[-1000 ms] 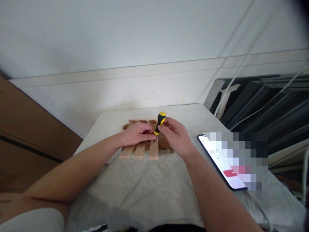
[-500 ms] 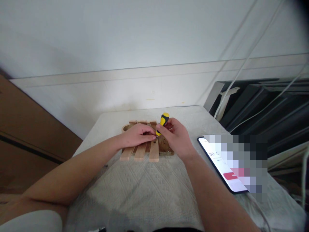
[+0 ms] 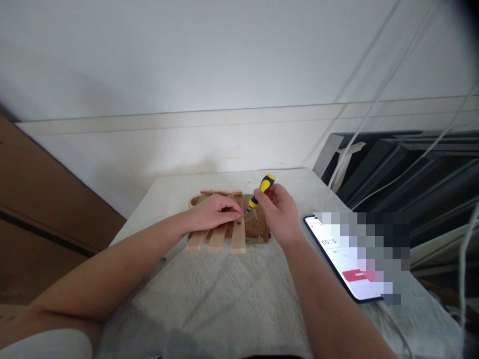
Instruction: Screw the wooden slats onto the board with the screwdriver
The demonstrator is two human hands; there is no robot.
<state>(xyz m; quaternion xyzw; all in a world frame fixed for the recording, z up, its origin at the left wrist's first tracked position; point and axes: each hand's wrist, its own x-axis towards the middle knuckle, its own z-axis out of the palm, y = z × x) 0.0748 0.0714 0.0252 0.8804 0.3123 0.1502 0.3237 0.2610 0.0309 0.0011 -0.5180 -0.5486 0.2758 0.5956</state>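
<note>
Far end of tabletop (image 3: 224,299): right hand (image 3: 277,215) wrapped round stubby screwdriver (image 3: 261,191); left hand (image 3: 212,212) half-curled on wooden slat rack (image 3: 217,240), hold unclear. Screwdriver likely light, rigid; grip handle.

The left hand (image 3: 215,212) covers the middle of the wooden slats (image 3: 217,240), and whether its fingertips pinch anything cannot be made out. The tip of the screwdriver (image 3: 261,191), gripped by the right hand (image 3: 280,215), is too small to read where it meets the wood. Pixelation masks half the phone (image 3: 337,252). Both forearms run off the bottom edge, and the cables (image 3: 374,94) leave the frame at top and right.
</note>
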